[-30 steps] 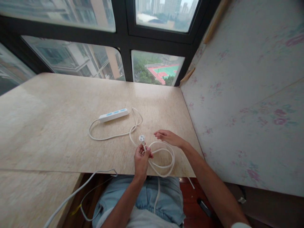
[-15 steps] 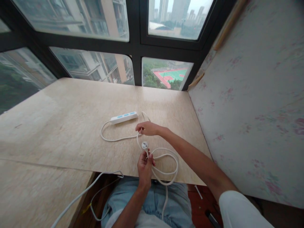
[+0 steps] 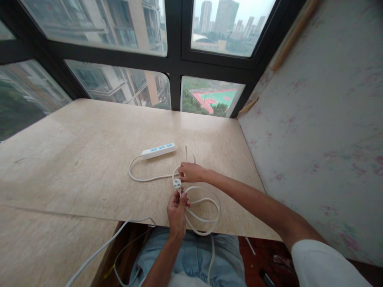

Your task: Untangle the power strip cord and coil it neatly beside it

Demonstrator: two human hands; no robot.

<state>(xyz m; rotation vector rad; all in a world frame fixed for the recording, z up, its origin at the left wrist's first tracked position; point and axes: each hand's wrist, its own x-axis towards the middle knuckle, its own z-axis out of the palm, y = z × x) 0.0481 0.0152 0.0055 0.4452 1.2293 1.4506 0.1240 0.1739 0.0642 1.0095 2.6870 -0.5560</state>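
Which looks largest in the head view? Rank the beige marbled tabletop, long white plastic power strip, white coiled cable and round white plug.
1. Beige marbled tabletop
2. White coiled cable, by its loops' outline
3. Long white plastic power strip
4. Round white plug, in the left hand

beige tabletop [image 3: 89, 159] w/ wht power strip [image 3: 158, 151] on it, wht cord [image 3: 206, 221] looped nr front edge, 2nd cable [image 3: 98, 252] at l.

You've got daylight from the windows [image 3: 226, 28], mild glare on the countertop [image 3: 98, 151], dim floor [image 3: 251, 271], blurry wallpaper [image 3: 317, 131], edges stretched.
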